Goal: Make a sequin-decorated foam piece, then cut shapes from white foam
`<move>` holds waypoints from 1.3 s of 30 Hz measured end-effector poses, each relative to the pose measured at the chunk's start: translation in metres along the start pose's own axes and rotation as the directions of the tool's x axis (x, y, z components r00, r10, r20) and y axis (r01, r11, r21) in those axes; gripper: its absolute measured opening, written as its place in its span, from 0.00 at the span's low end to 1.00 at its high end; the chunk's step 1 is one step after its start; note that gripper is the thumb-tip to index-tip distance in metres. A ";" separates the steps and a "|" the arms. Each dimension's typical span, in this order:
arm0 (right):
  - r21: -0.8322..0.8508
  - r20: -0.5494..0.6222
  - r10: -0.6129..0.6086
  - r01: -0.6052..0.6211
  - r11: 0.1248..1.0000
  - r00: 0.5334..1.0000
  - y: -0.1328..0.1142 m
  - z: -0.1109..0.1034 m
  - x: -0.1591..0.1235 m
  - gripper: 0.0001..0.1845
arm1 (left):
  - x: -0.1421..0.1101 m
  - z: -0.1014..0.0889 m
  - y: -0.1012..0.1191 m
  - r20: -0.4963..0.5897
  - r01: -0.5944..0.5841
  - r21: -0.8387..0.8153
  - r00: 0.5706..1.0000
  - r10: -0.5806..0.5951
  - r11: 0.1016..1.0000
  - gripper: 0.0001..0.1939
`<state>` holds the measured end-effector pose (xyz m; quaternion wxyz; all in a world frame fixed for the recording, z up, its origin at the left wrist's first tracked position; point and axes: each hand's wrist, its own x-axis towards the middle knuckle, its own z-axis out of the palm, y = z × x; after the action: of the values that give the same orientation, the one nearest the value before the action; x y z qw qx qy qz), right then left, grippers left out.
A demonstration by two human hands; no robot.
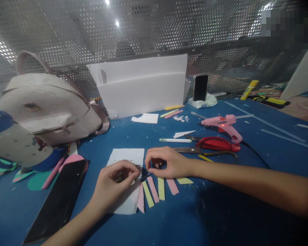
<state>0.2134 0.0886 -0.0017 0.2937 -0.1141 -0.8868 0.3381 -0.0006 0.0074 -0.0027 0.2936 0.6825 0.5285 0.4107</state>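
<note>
My left hand (115,184) rests on a white sheet (125,158), its fingers pinched on a small dark glittery piece (121,176) that I cannot make out well. My right hand (166,163) meets it from the right, fingertips pinched on the same small dark piece near its right end. Below both hands, several pink and yellow-green paper strips (156,189) fan out on the blue table (169,218).
Red-handled scissors (215,144), a pink glue gun (224,124) and a white pen (175,140) lie behind my right hand. A white bag (46,106) and a black phone (59,200) are at left. White foam boards (143,85) and a propped phone (200,87) stand at the back.
</note>
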 end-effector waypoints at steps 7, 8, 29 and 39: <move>-0.002 0.009 -0.005 0.005 1.000 1.000 0.000 0.000 0.001 0.04 | 0.001 0.000 0.001 -0.016 0.002 -0.022 1.000 -0.002 1.000 0.02; -0.006 0.011 -0.005 0.005 1.000 1.000 0.000 0.000 0.001 0.04 | 0.001 -0.001 0.001 -0.015 0.001 -0.022 1.000 -0.001 1.000 0.02; -0.036 0.026 -0.008 0.009 0.999 1.000 -0.001 0.001 0.000 0.05 | 0.001 -0.001 0.000 -0.015 0.035 -0.051 0.999 -0.036 0.998 0.03; -0.102 0.032 -0.025 0.029 0.994 0.999 -0.001 0.002 0.001 0.05 | 0.002 0.004 0.006 -0.004 -0.142 0.037 0.990 0.142 0.989 0.07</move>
<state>0.2117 0.0872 -0.0021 0.2782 -0.1117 -0.9088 0.2900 0.0059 0.0080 0.0013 0.2492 0.7222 0.4871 0.4232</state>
